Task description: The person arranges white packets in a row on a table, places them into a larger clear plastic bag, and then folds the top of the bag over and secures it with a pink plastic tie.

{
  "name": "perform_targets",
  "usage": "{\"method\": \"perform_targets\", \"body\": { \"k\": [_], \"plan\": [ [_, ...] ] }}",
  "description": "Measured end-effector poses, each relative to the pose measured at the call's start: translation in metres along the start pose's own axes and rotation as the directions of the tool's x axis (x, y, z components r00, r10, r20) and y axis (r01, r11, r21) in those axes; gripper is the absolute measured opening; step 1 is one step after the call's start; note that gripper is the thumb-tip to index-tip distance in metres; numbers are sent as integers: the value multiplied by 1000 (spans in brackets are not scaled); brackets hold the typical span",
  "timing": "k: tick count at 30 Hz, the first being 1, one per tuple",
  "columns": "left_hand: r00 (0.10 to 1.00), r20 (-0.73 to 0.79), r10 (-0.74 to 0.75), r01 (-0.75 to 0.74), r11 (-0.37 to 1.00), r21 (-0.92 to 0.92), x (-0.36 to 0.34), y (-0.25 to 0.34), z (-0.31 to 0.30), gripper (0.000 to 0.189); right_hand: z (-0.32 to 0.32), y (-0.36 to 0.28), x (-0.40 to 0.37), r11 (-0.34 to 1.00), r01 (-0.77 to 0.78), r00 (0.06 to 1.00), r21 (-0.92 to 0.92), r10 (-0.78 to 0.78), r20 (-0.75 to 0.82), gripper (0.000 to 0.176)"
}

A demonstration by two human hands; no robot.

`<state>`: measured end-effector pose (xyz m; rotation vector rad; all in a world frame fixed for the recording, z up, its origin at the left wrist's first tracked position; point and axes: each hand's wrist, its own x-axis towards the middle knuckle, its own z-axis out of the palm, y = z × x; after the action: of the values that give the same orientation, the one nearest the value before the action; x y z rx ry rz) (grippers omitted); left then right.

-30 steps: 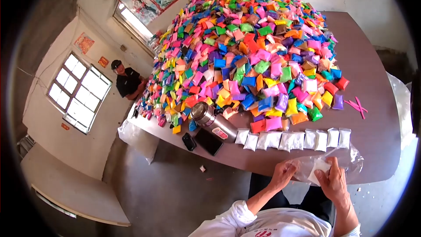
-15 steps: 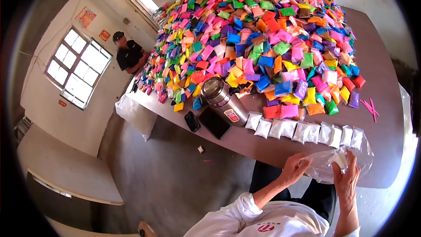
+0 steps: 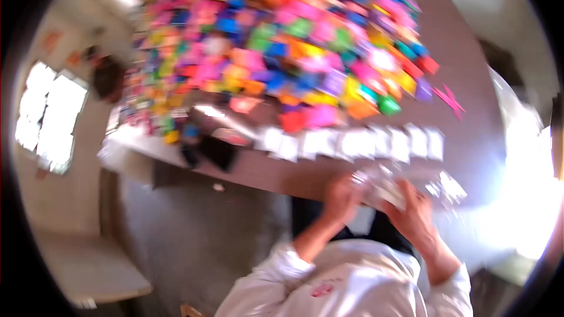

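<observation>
My left hand [image 3: 341, 199] is closed on the edge of a clear plastic bag [image 3: 367, 177] at the table's front edge. My right hand [image 3: 411, 211] grips a small white packet [image 3: 390, 194] at the bag; blur hides whether the packet is inside it. Just beyond both hands, a row of several white packets [image 3: 352, 142] lies side by side on the brown table [image 3: 464, 53]. Crinkled clear plastic [image 3: 447, 189] spreads to the right of my right hand.
A huge heap of coloured packets [image 3: 299, 29] covers the table's middle. A steel flask [image 3: 220, 118] and a dark phone [image 3: 216, 152] lie left of the row. Pink strips [image 3: 449, 101] rest at the right. Another person [image 3: 107, 76] is at the far left.
The view has swung right and blurred, so everything sits further left. My hands have come closer together, and the plastic bag looks more bunched between them. The row of white packets has stayed put.
</observation>
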<state>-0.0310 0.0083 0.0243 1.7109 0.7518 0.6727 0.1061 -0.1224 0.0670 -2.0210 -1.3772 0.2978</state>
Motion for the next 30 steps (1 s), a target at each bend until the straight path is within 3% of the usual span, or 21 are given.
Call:
{"method": "perform_targets", "body": {
  "k": [1,2,3,6,8,10,13,21,30],
  "plan": [
    [993,-49,103,-105,994,-35,0,-17,4,15,-8,-6,2,1000,-19,999,10,19,32,47],
    [995,-57,77,-77,997,2,0,-5,2,15,-13,-6,2,999,-42,997,23,41,70,45],
    [996,-67,58,-61,998,-34,-3,-12,3,16,-13,-4,0,999,27,1000,41,-27,4,45],
    [984,-90,152,-160,983,-90,0,-11,9,30,-21,4,2,996,89,994,14,-89,58,38],
    [997,-60,50,-58,988,-140,0,-1,8,33,-25,3,3,998,30,997,46,-33,68,37],
    [998,-44,54,-61,985,-163,0,-8,8,33,-22,1,6,996,-13,998,88,7,67,36],
    [998,-37,47,-53,982,-182,-2,-11,9,33,-1,-4,5,996,18,987,86,-4,-161,39],
    [999,-46,-25,13,973,-230,-4,-9,4,31,27,-15,1,997,32,965,65,-14,-262,39],
    [987,19,162,-154,962,-228,-1,-11,6,22,33,-21,3,1000,-2,981,-20,-2,-193,39]
  ]
}}
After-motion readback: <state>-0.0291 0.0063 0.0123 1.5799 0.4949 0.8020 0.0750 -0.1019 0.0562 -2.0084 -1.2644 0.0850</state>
